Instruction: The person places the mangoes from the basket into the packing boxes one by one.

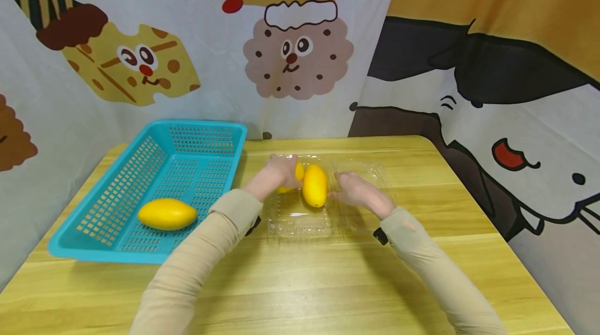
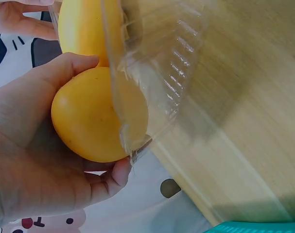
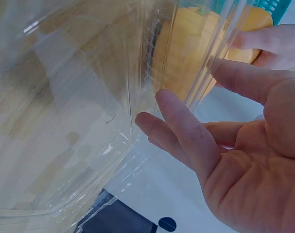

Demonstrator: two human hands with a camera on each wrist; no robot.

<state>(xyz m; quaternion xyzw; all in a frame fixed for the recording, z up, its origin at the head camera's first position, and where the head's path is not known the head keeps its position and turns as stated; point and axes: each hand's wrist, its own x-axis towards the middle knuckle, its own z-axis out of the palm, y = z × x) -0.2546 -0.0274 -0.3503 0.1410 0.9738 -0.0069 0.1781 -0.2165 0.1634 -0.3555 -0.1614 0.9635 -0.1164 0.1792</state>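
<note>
A clear plastic clamshell box [image 1: 300,225] lies opened out, with its lid [image 1: 363,215] to the right. My left hand [image 1: 279,169] grips a yellow mango [image 2: 94,116] at the left side of the box, thumb on one side and fingers curled around the other. Beside it, touching, a second mango [image 1: 314,185] lies in the box. My right hand [image 3: 244,141] is at the hinge between box and lid, its fingers loosely extended and holding nothing. Whether its fingertips touch the plastic, I cannot tell.
A turquoise plastic basket [image 1: 159,257] stands on the left of the wooden table [image 1: 300,293]. Inside it lies another mango [image 1: 167,214]. A cartoon-print cloth [image 1: 211,111] hangs behind the table's far edge.
</note>
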